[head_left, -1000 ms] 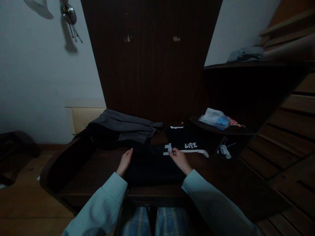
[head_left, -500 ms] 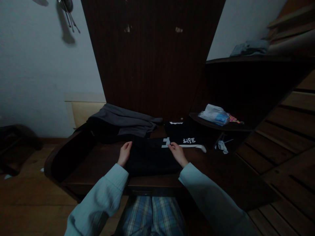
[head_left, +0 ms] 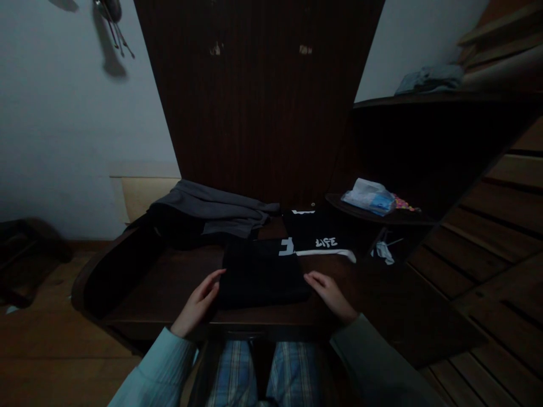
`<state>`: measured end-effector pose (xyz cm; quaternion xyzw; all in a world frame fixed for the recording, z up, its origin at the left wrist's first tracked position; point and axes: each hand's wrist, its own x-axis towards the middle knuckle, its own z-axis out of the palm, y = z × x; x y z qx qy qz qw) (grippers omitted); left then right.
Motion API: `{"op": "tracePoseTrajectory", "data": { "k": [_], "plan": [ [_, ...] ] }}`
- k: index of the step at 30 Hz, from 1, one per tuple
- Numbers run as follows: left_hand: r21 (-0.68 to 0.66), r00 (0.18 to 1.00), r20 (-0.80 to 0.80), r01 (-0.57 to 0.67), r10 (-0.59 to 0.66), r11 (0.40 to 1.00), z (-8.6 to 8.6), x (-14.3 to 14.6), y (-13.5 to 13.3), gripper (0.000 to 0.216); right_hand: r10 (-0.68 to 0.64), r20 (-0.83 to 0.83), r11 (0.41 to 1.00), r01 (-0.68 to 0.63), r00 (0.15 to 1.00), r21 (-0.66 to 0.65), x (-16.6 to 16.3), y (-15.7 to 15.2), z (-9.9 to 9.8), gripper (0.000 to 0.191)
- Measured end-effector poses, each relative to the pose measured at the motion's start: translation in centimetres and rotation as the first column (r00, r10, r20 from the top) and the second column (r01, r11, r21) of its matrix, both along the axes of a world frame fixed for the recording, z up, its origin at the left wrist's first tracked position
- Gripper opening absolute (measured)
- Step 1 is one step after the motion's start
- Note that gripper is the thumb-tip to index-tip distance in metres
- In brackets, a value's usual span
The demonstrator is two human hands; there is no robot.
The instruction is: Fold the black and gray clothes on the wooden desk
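A folded black garment [head_left: 258, 277] with a grey-white printed mark at its far right corner lies flat on the dark wooden bench top. My left hand [head_left: 198, 302] is at its left edge, fingers stretched out and fingertips touching the cloth. At the right edge, my right hand [head_left: 331, 294] rests with extended fingertips against the fabric; its thumb is partly hidden. Neither hand grips the cloth. Just behind lies another folded black garment [head_left: 305, 229] with white lettering and a white strip along its near edge.
A grey and black garment [head_left: 212, 206] lies loosely at the back left of the bench [head_left: 156, 294]. On the right, a low corner shelf holds a plastic packet [head_left: 369, 198]. Folded cloth [head_left: 430, 79] sits on the higher shelf. A dark upright panel [head_left: 258, 113] stands behind.
Both hands have let go of the black garment's far corners and slid nearer to me along its sides. The garment now lies flat, its right side no longer pinched.
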<state>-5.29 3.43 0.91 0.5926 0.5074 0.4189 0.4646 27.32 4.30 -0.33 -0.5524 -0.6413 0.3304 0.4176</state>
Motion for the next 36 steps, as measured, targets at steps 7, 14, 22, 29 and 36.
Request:
{"op": "tracePoseTrajectory", "data": {
  "k": [7, 14, 22, 29, 36],
  "plan": [
    [0.028, 0.995, -0.015, 0.094, -0.094, 0.995, 0.0, 0.0, -0.7, 0.057, 0.124, 0.076, 0.989, -0.13, 0.989, 0.07, 0.2, -1.1, 0.0, 0.03],
    [0.088, 0.999, -0.037, 0.011, -0.008, 0.996, -0.6, 0.6, -0.4, 0.052, 0.209, 0.125, 0.976, -0.214, 0.97, 0.034, 0.4, -0.9, -0.2, 0.034],
    [0.104, 0.971, -0.18, -0.142, 0.159, 0.984, -1.1, 1.0, -0.1, 0.052, 0.245, 0.16, 0.969, -0.246, 0.956, -0.013, 0.6, -0.7, -0.3, 0.042],
    [0.174, 0.831, -0.474, -0.237, 0.293, 0.956, -0.4, 1.8, -0.6, 0.044, 0.21, 0.141, 0.977, -0.214, 0.968, 0.011, 0.3, -0.8, -0.3, 0.046],
    [0.23, 0.684, -0.617, -0.316, 0.389, 0.92, -0.3, 2.3, -0.8, 0.021, 0.215, 0.1, 0.976, -0.216, 0.972, 0.005, 0.3, -0.9, 0.0, 0.049]
  ]
}}
